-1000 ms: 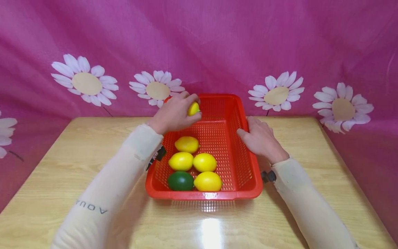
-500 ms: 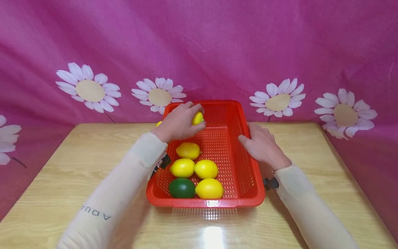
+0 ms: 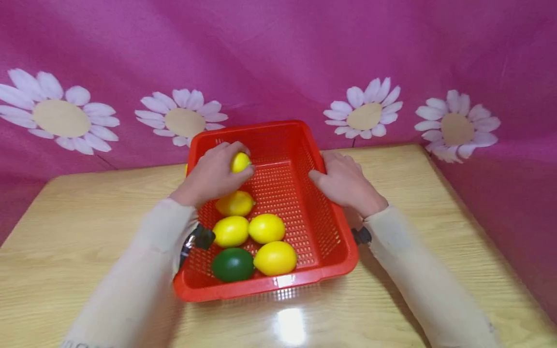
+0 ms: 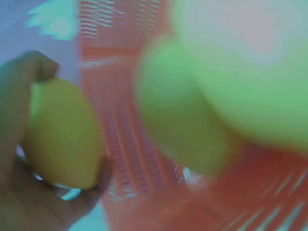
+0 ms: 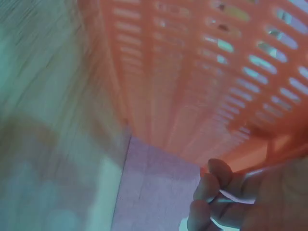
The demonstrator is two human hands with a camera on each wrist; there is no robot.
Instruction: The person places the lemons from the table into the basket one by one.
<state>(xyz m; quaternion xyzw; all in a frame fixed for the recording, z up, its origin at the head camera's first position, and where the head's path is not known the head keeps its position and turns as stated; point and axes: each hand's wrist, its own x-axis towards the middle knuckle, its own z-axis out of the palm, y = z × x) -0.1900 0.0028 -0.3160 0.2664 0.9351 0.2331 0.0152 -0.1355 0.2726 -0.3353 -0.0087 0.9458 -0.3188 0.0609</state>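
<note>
My left hand (image 3: 215,169) holds a yellow lemon (image 3: 240,162) inside the back left part of a red plastic basket (image 3: 265,285). In the left wrist view, its fingers and thumb curl round that lemon (image 4: 65,132). In front of this hand, another lemon (image 3: 235,203) lies on the basket floor. Nearer the front are more yellow lemons (image 3: 267,228) and a dark green, lemon-shaped fruit (image 3: 233,265). My right hand (image 3: 345,182) grips the basket's right rim, with the thumb inside and the fingers outside; the right wrist view shows its fingers (image 5: 207,187) beside the slotted wall.
The basket stands on a wooden table (image 3: 95,227), close to a pink cloth (image 3: 270,58) printed with white flowers. A sliver of yellow (image 3: 186,169) shows just outside the basket's left rim.
The head view has turned and tilted, shifting the scene to the left. My left hand has lowered slightly in the basket with the lemon. The right hand keeps its grip on the rim.
</note>
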